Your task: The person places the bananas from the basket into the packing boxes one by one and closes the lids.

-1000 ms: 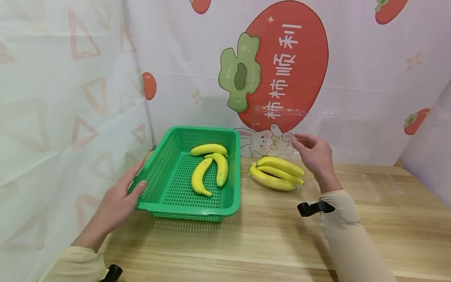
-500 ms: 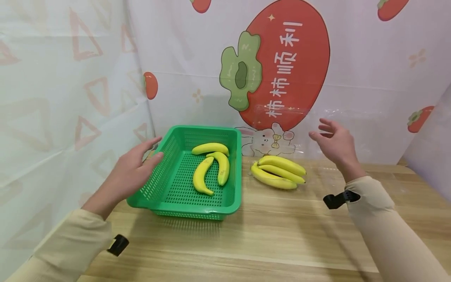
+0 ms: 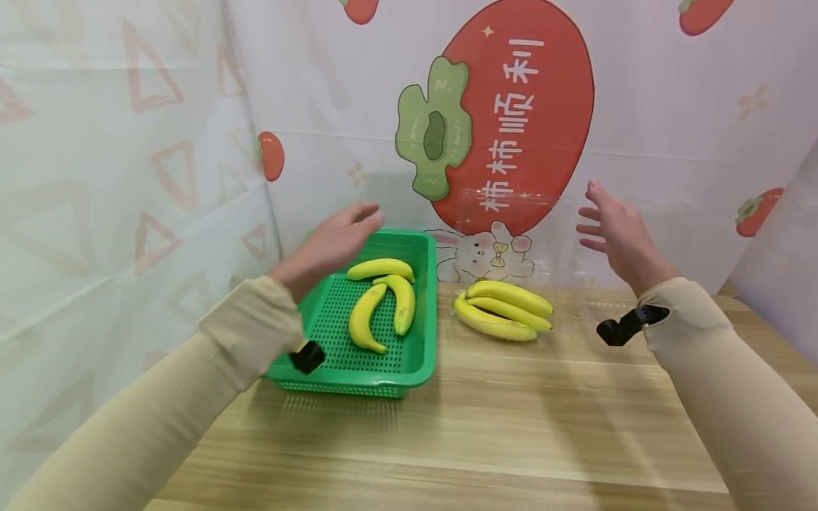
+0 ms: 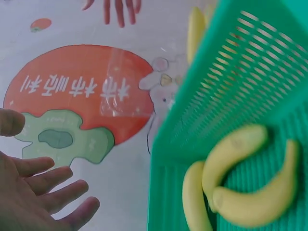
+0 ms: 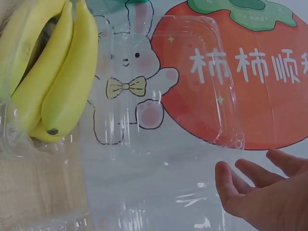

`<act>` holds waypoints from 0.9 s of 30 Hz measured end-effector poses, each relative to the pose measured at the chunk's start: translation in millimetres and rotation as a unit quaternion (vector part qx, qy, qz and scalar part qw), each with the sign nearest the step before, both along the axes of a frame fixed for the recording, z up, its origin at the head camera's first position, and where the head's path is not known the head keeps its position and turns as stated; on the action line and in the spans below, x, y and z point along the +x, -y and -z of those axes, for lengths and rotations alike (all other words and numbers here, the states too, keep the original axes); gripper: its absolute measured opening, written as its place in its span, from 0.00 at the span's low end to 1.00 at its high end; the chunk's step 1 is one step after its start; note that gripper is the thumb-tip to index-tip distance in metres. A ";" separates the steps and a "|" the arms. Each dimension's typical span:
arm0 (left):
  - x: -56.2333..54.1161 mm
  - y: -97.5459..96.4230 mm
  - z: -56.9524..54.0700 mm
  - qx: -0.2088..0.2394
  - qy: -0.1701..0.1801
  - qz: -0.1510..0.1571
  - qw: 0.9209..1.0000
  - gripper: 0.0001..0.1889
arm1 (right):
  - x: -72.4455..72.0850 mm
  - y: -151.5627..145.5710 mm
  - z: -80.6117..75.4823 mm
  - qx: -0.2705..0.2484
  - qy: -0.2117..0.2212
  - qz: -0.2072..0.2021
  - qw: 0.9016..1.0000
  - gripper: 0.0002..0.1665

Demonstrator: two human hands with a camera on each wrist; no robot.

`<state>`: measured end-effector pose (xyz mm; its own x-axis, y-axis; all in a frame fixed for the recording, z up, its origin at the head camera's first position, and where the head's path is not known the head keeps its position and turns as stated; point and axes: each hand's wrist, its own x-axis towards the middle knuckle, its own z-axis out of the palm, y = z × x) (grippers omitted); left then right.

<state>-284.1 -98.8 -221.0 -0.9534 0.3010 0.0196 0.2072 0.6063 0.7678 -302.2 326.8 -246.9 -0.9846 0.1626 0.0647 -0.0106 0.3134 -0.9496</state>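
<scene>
My left hand (image 3: 335,238) hovers over the far left part of the green plastic basket (image 3: 430,312), fingers extended and holding nothing. Inside the basket lie three bananas: one (image 3: 381,268) along the back, two others (image 3: 364,319) in front of it. To the basket's right, three more bananas (image 3: 508,309) rest side by side in a clear plastic clamshell box (image 5: 12,144), whose transparent lid (image 5: 211,33) stands raised behind them. My right hand (image 3: 623,227) is in the air, right of and above those bananas, fingers spread, nothing in it.
Another clear plastic box (image 3: 613,305) is on the table behind the right wrist, partly hidden. The wooden table (image 3: 447,440) runs up to a white printed cloth (image 3: 358,92) at the back, and a second cloth wall (image 3: 83,248) borders the left.
My left hand has let go of the basket's left rim and moved right and up over it. My right hand has moved right and up, away from the bananas. The bananas have not moved.
</scene>
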 end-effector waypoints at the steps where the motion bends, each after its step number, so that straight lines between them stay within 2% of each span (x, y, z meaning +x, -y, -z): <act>1: -5.2 -8.1 -2.5 0.023 0.010 0.003 1.000 0.33 | -0.8 -2.1 -2.3 -0.007 0.007 -0.003 1.000 0.63; 3: -16.2 -23.4 -5.9 0.073 0.027 0.008 0.997 0.33 | -1.3 -7.0 -6.9 -0.015 0.018 -0.007 1.000 0.64; 6: -32.0 -43.7 -8.5 0.143 0.053 0.020 0.988 0.33 | -1.0 -15.5 -14.4 -0.025 0.033 -0.021 0.999 0.66; 10: -50.0 -66.0 -5.4 0.209 0.076 0.028 0.975 0.36 | -1.9 -20.8 -23.7 -0.035 0.059 -0.051 0.996 0.67; 17: -74.6 -107.7 16.1 0.337 0.107 0.011 0.935 0.38 | -11.3 -15.5 -25.0 -0.019 0.080 -0.061 0.995 0.66; 21: -83.4 -126.3 22.9 0.369 0.122 -0.008 0.921 0.38 | -16.2 -13.3 -21.6 -0.005 0.088 -0.056 0.995 0.67; 27: -93.5 -149.5 26.0 0.371 0.129 -0.016 0.919 0.39 | -20.6 -12.9 -16.9 0.013 0.089 -0.055 0.994 0.65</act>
